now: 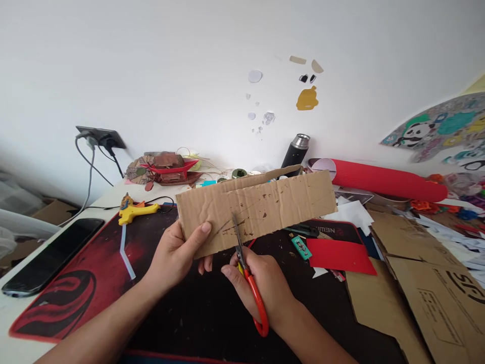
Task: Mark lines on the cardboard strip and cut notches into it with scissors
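Observation:
My left hand (178, 253) grips the left end of a long piece of brown corrugated cardboard (288, 202), thumb on its face and fingers behind. The cardboard is held up at a slant and carries drawn lines, creases and dark brown marks. A partly split strip stands along its upper edge. In my right hand (265, 283) is a pair of scissors (258, 308) with red handles. One blade lies over the cardboard's face near the lower edge; the other blade is hidden. Below both hands is a black and red desk mat (182, 318).
A yellow glue gun (138, 212) with a glue stick and a phone (53, 253) are on the left. Behind stand a model boat (166, 169) and a black flask (296, 154). Red sheet (339, 255), a red roll (386, 179) and flattened cardboard (435, 298) lie right.

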A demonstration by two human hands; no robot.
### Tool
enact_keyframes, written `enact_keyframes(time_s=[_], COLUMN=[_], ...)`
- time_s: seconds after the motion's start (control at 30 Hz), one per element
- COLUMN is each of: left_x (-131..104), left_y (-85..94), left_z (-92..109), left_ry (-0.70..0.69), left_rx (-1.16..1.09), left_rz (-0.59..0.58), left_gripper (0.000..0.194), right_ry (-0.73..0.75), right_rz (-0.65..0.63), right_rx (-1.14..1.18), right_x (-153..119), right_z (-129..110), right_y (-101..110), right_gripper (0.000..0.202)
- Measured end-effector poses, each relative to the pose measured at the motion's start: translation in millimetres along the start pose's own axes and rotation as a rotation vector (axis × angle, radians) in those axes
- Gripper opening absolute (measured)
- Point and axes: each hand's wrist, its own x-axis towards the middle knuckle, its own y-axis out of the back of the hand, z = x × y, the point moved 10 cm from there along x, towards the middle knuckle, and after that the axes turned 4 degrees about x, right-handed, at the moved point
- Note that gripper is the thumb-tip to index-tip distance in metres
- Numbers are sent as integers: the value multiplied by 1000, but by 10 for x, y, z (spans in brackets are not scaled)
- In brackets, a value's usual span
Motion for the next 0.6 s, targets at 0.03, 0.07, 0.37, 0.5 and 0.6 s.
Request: enact_keyframes(time_s=[0.03,0.07,0.37,0.5,0.6], left_x=[1,1,-4,-14,-29], left_y=[-5,-9,6,15,33], left_z=[8,16,-31,-54,-93], left_ry=[-2,-5,-12,-32,-33], left_rx=[-2,-4,-32,-40,-62], left_rz=[-2,-4,27,29,50], left_gripper=[56,56,52,48,44], right_ry=[5,8,31,44,51], right_rz=[8,18,48,64,93], right_rx=[-6,-11,-32,-40,-56], right_x=[-2,-5,-9,-28,-49], right_z=[-6,-9,-25,-59,-73], right_y=[9,19,12,6,7], right_gripper=[30,30,35,37,39])
